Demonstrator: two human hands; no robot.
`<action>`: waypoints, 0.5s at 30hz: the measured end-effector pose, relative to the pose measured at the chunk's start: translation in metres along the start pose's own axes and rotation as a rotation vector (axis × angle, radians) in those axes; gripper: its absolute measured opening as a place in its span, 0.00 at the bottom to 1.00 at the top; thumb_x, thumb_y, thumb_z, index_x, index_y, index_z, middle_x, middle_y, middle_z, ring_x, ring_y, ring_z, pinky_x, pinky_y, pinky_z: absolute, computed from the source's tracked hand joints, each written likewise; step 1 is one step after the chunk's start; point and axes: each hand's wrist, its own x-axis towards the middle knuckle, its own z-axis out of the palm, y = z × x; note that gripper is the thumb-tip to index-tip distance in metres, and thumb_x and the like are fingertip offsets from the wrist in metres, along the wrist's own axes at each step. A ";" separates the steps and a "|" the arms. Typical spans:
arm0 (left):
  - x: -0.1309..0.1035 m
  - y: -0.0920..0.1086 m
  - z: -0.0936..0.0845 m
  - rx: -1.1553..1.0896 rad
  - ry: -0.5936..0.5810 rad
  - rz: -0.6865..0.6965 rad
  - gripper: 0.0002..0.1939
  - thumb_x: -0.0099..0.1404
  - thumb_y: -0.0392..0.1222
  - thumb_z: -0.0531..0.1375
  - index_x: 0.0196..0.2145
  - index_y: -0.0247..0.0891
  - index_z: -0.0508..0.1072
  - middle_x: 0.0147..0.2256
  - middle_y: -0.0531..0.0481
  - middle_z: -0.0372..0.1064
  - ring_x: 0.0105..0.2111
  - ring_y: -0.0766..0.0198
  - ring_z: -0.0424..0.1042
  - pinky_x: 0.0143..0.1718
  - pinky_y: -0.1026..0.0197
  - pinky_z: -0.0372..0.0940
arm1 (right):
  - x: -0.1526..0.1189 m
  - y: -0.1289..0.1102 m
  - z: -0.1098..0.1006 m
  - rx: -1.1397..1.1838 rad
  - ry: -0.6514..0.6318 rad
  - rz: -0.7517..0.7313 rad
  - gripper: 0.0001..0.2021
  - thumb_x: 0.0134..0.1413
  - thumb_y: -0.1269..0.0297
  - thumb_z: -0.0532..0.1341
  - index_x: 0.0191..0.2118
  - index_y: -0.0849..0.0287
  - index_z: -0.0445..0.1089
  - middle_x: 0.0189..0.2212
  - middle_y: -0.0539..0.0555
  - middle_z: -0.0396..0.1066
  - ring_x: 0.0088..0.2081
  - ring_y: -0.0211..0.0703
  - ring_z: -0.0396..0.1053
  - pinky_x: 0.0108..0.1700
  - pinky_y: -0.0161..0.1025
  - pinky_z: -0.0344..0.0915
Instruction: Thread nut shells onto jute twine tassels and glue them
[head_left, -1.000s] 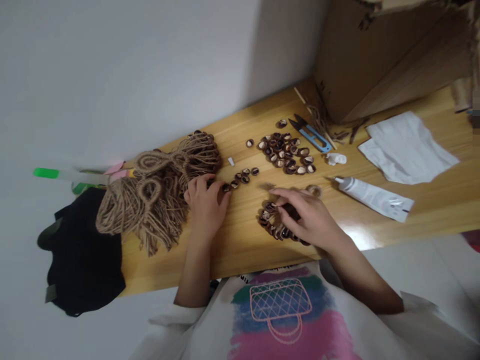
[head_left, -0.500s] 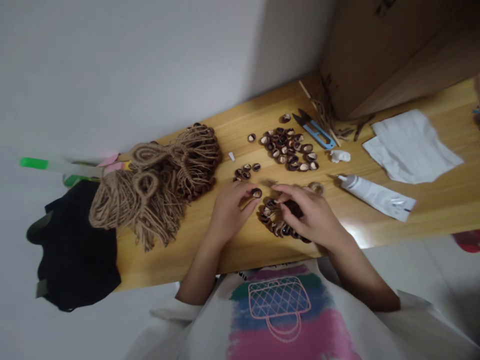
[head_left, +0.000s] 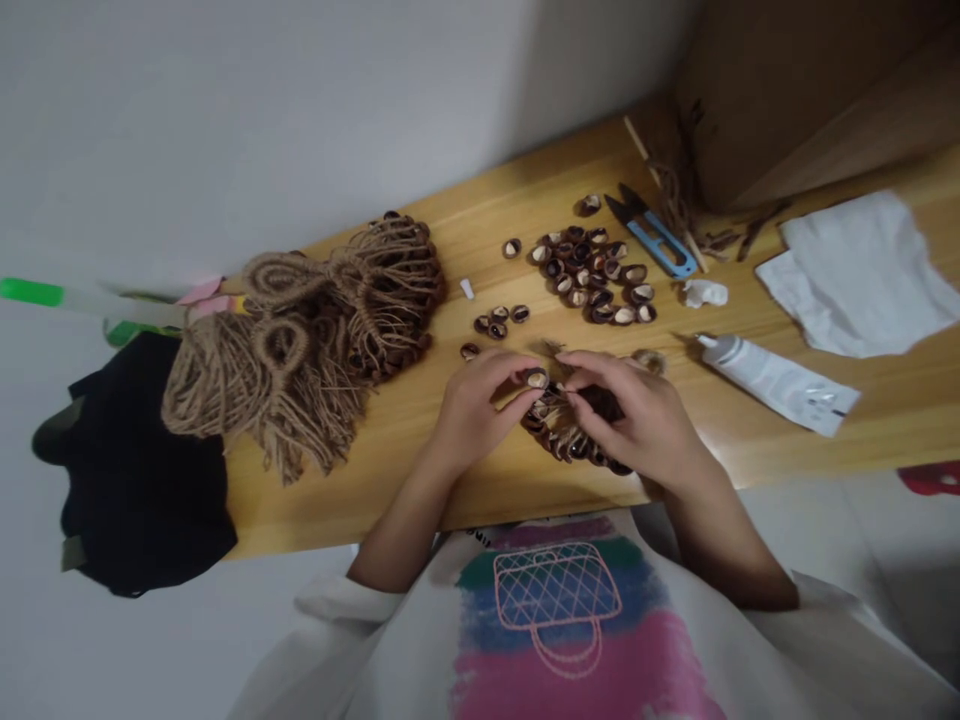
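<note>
My left hand (head_left: 480,408) is closed, pinching a dark brown nut shell (head_left: 536,379) between thumb and finger, its pale hollow turned up. Just to the right, my right hand (head_left: 641,408) pinches the thin end of a twine cord, partly hidden by the fingers. Under and beside that hand lies a ring-like bunch of shells on twine (head_left: 551,438), half covered by the palm. A few loose shells (head_left: 498,322) lie beyond my left hand, and a bigger heap of shells (head_left: 581,275) is farther back.
Knotted twine bundles with shells (head_left: 300,350) lie at left beside a black cloth item (head_left: 150,470). At right are blue thread snips (head_left: 656,238), a white glue tube (head_left: 776,380), crumpled tissue (head_left: 705,292) and a white cloth (head_left: 870,275). A cardboard box (head_left: 810,100) stands behind.
My left hand has carried the shell to the right, close to my right fingertips. My right hand keeps its pinch. The whole view has shifted slightly.
</note>
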 end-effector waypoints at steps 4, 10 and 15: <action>0.000 0.001 0.002 -0.015 -0.012 -0.004 0.08 0.63 0.37 0.63 0.41 0.39 0.74 0.34 0.50 0.75 0.34 0.64 0.73 0.38 0.61 0.67 | 0.000 0.000 0.000 -0.002 0.001 -0.013 0.18 0.62 0.73 0.56 0.56 0.58 0.59 0.39 0.50 0.71 0.41 0.35 0.71 0.45 0.35 0.66; 0.000 -0.001 -0.016 0.121 0.009 0.035 0.07 0.63 0.40 0.64 0.40 0.37 0.74 0.34 0.49 0.75 0.34 0.64 0.72 0.37 0.63 0.66 | 0.001 0.000 0.000 0.004 0.021 -0.023 0.18 0.61 0.73 0.57 0.56 0.59 0.59 0.39 0.49 0.70 0.41 0.34 0.70 0.45 0.33 0.65; -0.005 -0.010 -0.057 0.370 0.044 -0.147 0.07 0.60 0.40 0.66 0.38 0.38 0.76 0.34 0.50 0.74 0.35 0.61 0.71 0.40 0.60 0.65 | 0.000 0.001 0.000 0.010 0.018 -0.017 0.17 0.62 0.73 0.55 0.55 0.59 0.59 0.38 0.51 0.71 0.40 0.35 0.71 0.42 0.33 0.66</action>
